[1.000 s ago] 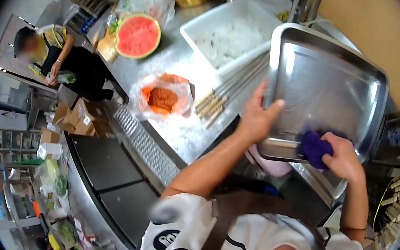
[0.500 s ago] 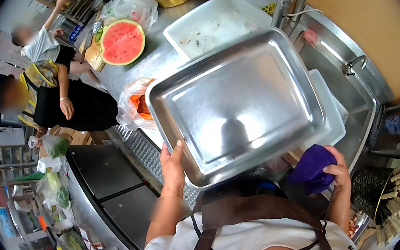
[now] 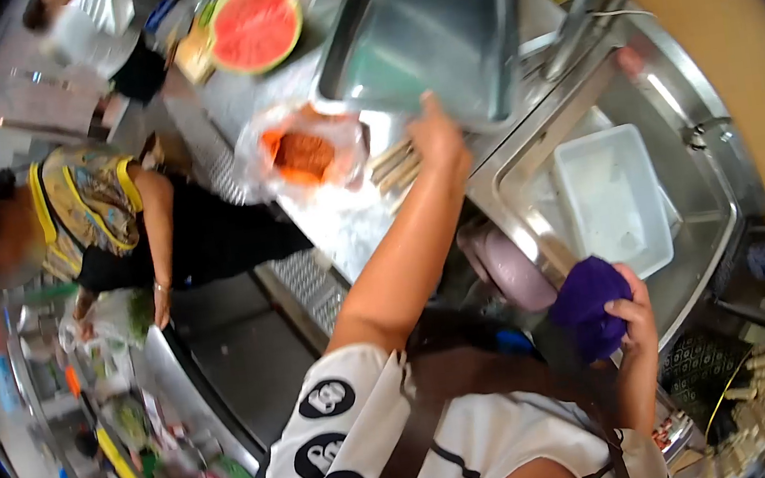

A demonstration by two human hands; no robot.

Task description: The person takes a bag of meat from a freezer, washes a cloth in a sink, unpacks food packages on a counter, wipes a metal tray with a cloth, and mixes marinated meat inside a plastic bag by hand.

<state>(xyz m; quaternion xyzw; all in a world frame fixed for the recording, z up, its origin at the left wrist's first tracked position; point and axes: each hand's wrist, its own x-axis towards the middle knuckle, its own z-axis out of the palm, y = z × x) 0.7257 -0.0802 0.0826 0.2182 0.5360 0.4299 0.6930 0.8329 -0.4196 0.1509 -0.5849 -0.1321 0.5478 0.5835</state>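
The steel tray (image 3: 423, 38) is out over the steel counter, above part of the white tub's place and the skewers. My left hand (image 3: 437, 137) is at the tray's near edge, its thumb over the rim and its fingers mostly hidden beneath. In my right hand (image 3: 635, 308) is a bunched purple cloth (image 3: 592, 309), held beside the sink's near edge. Wooden skewer handles (image 3: 396, 168) lie just left of my left hand. An open plastic bag of orange-red paste (image 3: 304, 156) sits left of the tray.
A cut watermelon (image 3: 254, 28) lies at the back of the counter. The sink (image 3: 526, 164) at the right holds a white plastic tub (image 3: 612, 201). A pink container (image 3: 513, 271) is below the counter edge. A co-worker (image 3: 93, 212) in a black apron stands left; another person (image 3: 95, 35) is behind.
The tray has moved from in front of me forward over the counter, with my left hand at its edge. My right hand keeps the cloth. The co-worker in the apron has come nearer.
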